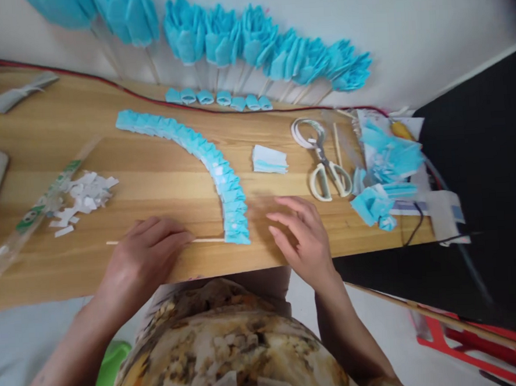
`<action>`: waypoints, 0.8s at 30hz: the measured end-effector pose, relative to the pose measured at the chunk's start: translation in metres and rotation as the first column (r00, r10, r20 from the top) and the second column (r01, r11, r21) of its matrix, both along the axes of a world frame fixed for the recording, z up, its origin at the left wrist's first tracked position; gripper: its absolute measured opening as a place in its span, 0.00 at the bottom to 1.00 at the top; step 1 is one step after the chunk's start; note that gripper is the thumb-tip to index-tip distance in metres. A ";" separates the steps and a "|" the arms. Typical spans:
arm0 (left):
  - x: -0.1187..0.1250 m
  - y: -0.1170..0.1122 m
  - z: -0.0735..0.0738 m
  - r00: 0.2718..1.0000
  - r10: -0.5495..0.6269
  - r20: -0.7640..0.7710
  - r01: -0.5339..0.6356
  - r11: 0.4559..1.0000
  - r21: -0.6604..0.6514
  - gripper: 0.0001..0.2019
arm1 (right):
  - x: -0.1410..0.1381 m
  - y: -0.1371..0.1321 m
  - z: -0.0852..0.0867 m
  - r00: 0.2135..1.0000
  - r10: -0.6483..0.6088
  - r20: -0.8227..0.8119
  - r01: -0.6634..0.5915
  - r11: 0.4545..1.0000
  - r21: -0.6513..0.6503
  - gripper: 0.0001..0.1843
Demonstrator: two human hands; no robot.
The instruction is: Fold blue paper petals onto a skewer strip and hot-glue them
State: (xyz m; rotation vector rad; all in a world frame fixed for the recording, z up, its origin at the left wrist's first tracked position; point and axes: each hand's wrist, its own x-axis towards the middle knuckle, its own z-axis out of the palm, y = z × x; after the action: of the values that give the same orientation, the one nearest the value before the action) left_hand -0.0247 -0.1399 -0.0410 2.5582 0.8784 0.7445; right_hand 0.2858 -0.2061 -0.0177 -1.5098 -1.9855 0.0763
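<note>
My left hand [150, 252] is closed on a thin wooden stick [208, 240] lying near the table's front edge. The stick's right end meets the bottom end of a curved row of overlapping pleated blue pieces [203, 152], which look like paper or thin fabric. Small white bits show on a few of the pieces. To the right of that row, my right hand [302, 237] hovers with its fingers apart and nothing in them. Beyond it lies a small stack of pale blue and white pieces [270, 159].
White-handled scissors [324, 165] and a white tape roll [302, 133] lie right of the stack. Crumpled blue scraps [391, 156] fill the right end. White paper bits [89, 194] are heaped left. Blue flowers on sticks [257, 36] lean against the wall behind a red-black cable [147, 99].
</note>
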 end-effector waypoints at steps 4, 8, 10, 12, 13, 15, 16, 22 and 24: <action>-0.012 0.002 -0.008 1.000 0.020 0.016 -0.021 0.999 0.049 0.09 | 0.031 0.003 0.014 0.986 -0.156 0.064 0.146 0.980 0.134 0.12; -0.018 0.002 -0.013 0.999 0.036 0.029 -0.037 0.999 0.040 0.10 | 0.092 0.004 0.036 0.919 -0.369 0.140 0.325 0.909 0.260 0.12; -0.019 0.002 -0.013 0.999 0.023 0.027 -0.025 0.999 0.039 0.10 | 0.136 0.003 0.048 0.863 -0.480 0.160 0.420 0.856 0.301 0.13; -0.020 0.003 -0.011 1.000 0.006 0.016 -0.007 0.998 0.061 0.10 | 0.186 0.001 0.060 0.789 -0.594 0.154 0.542 0.793 0.279 0.13; -0.020 0.004 -0.011 1.000 -0.008 0.008 0.007 0.997 0.079 0.10 | 0.211 -0.001 0.066 0.717 -0.688 0.115 0.649 0.718 0.250 0.14; -0.022 0.006 -0.010 0.999 -0.043 -0.012 0.044 0.994 0.103 0.10 | 0.254 -0.003 0.076 0.556 -0.826 0.094 0.824 0.562 0.073 0.17; -0.023 0.007 -0.011 0.998 -0.052 -0.017 0.054 0.993 0.109 0.10 | 0.271 -0.004 0.079 0.479 -0.869 0.124 0.874 0.486 0.026 0.19; -0.025 0.012 -0.014 0.995 -0.088 -0.044 0.094 0.983 0.157 0.11 | 0.308 0.017 0.078 0.417 -0.878 0.236 0.908 0.395 -0.135 0.18; -0.025 0.012 -0.013 0.994 -0.099 -0.048 0.106 0.980 0.171 0.11 | 0.308 0.033 0.072 0.414 -0.868 0.275 0.907 0.365 -0.211 0.17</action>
State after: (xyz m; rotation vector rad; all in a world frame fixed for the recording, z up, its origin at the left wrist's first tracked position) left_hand -0.0494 -0.1275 -0.0539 2.7556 0.7148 0.7732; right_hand 0.5938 -0.1731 0.0545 -2.6993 -0.9449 -0.1596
